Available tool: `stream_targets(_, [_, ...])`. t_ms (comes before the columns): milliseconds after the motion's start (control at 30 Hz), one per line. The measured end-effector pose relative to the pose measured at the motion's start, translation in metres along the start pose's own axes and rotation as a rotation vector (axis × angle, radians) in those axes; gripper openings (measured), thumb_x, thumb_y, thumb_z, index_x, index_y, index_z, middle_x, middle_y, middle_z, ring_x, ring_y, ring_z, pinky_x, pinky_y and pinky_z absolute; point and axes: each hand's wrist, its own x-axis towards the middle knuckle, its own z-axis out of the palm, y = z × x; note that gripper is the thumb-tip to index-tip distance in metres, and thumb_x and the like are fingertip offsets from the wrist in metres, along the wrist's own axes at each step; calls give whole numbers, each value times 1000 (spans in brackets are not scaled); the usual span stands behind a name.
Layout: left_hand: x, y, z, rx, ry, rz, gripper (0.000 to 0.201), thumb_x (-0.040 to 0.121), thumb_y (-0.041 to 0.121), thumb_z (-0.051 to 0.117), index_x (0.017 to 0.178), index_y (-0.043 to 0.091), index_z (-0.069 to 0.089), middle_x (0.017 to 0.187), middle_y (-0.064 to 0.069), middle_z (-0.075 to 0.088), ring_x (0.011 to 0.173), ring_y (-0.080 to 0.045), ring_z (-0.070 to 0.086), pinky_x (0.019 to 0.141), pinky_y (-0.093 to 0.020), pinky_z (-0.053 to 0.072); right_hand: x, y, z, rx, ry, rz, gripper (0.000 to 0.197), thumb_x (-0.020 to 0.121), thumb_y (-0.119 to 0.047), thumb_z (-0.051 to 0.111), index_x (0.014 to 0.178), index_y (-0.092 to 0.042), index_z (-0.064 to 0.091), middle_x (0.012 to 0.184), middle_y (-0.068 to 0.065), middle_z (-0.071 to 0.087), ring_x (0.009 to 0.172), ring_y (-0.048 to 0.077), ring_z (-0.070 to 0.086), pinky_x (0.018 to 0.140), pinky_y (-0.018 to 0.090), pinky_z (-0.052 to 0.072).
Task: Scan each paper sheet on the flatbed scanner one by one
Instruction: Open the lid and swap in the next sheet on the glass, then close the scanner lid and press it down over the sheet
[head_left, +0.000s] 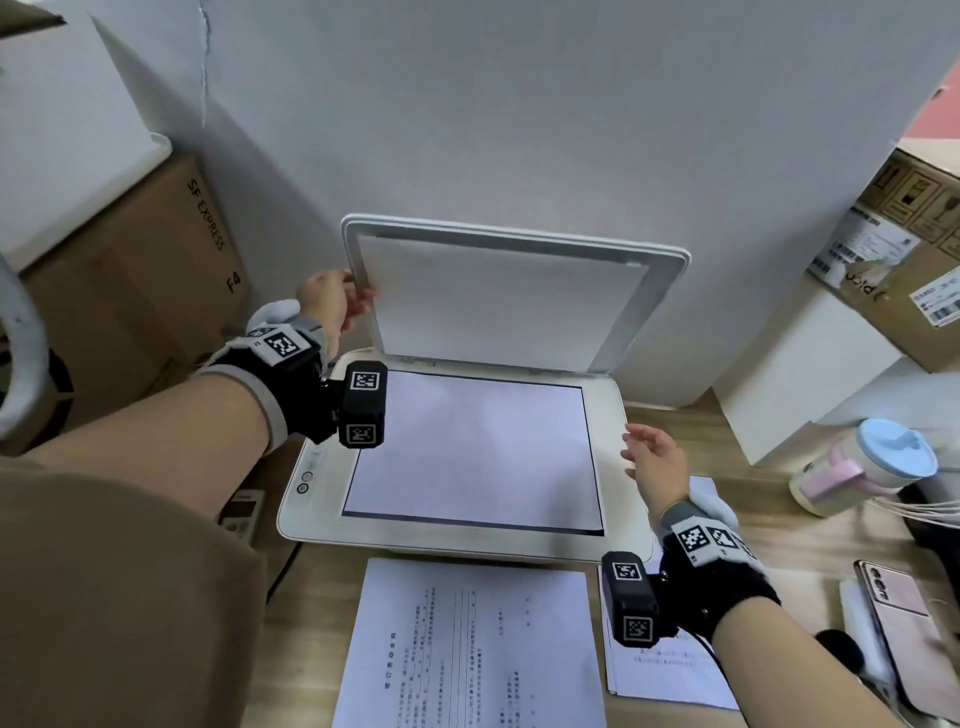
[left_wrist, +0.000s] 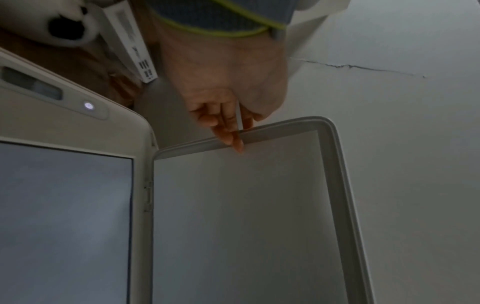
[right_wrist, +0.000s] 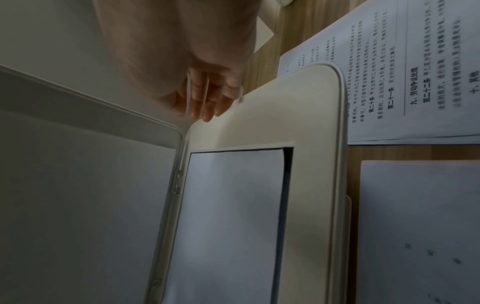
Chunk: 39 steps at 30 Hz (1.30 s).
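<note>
With a sheet lying blank side up on the scanner glass, the left hand pinching the raised lid edge should lower it gently so nothing shifts, while the right hand hovers open, empty, beside the glass.

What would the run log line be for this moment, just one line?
scanner lid: raised | left hand: holding lid's left edge | right hand: open, over scanner's right edge | sheet: on glass | printed sheets: on desk, waiting
</note>
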Motion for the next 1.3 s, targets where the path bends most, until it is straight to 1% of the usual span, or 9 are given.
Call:
stream_targets(233, [-42, -22, -29, 7, -64, -102, 29, 92, 16, 32, 68, 15, 50, 47, 4, 63, 52, -11, 42, 52, -21, 20, -8, -16, -13, 166, 97, -21, 26, 99, -12, 37, 82, -21, 55, 72, -1, 62, 54, 7, 57, 46, 14, 44])
stream_targets(367, [-53, -53, -49, 3, -71, -113, 35, 96, 25, 35, 70, 18, 57, 56, 0, 60, 33, -6, 48, 44, -19, 25, -16, -18, -23, 276, 110, -11, 38, 102, -27, 30, 82, -13, 60, 52, -8, 67, 44, 2, 60, 42, 10, 42])
stream_targets(433, [-54, -70, -61, 20, -56, -134, 30, 94, 28, 42, 71, 18, 58, 60, 1, 58, 35, -6, 47, 42, -20, 30, -20, -19, -28, 288, 95, 5, 44, 102, -35, 29, 81, -15, 62, 61, -4, 69, 50, 5, 62, 47, 14, 45])
stream_targets(533, [-58, -87, -71, 101, -65, -73, 9, 86, 18, 56, 88, 12, 63, 82, -4, 66, 61, -12, 58, 69, -33, 43, -29, -19, -33, 226, 54, 35, 43, 99, -38, 34, 81, -15, 66, 83, 3, 67, 71, 16, 60, 56, 22, 46])
stream_targets(633, [-70, -98, -78, 183, -41, -70, 28, 82, 14, 65, 107, 2, 66, 100, -14, 69, 83, -22, 64, 85, -36, 49, -35, -14, -35, 96, 82, 30, 20, 92, -20, 53, 91, -9, 69, 91, 6, 66, 84, 18, 56, 59, 19, 45])
stream_targets(800, [-84, -112, -81, 480, -75, -158, 12, 84, 5, 62, 73, 1, 61, 82, -17, 60, 71, -24, 57, 63, -28, 45, -32, 9, -33, -213, 35, 114, 23, 83, -20, 67, 103, -8, 71, 97, 7, 69, 92, 23, 61, 95, 39, 50])
stream_targets(967, [-84, -120, -83, 780, -47, -115, 38, 78, 22, 74, 100, -9, 66, 102, -18, 67, 97, -33, 65, 90, -41, 52, -33, 15, -32, -393, 64, 132, 28, 80, -25, 72, 105, -10, 70, 98, 7, 67, 90, 23, 57, 87, 30, 46])
stream_targets(1167, [-90, -124, -79, 859, 2, -77, 36, 72, 24, 79, 92, -5, 71, 96, -17, 71, 90, -29, 68, 87, -37, 53, -38, 9, -29, -551, 57, 141, 30, 81, -27, 71, 107, -11, 70, 112, 8, 69, 102, 28, 61, 91, 32, 46])
stream_targets(1300, [-89, -128, -79, 781, 3, -82, 24, 71, 12, 81, 84, -4, 70, 93, -17, 70, 88, -32, 68, 88, -40, 54, -40, 6, -30, -608, 37, 146, 25, 83, -28, 69, 102, -11, 70, 104, 5, 68, 85, 21, 55, 78, 24, 41])
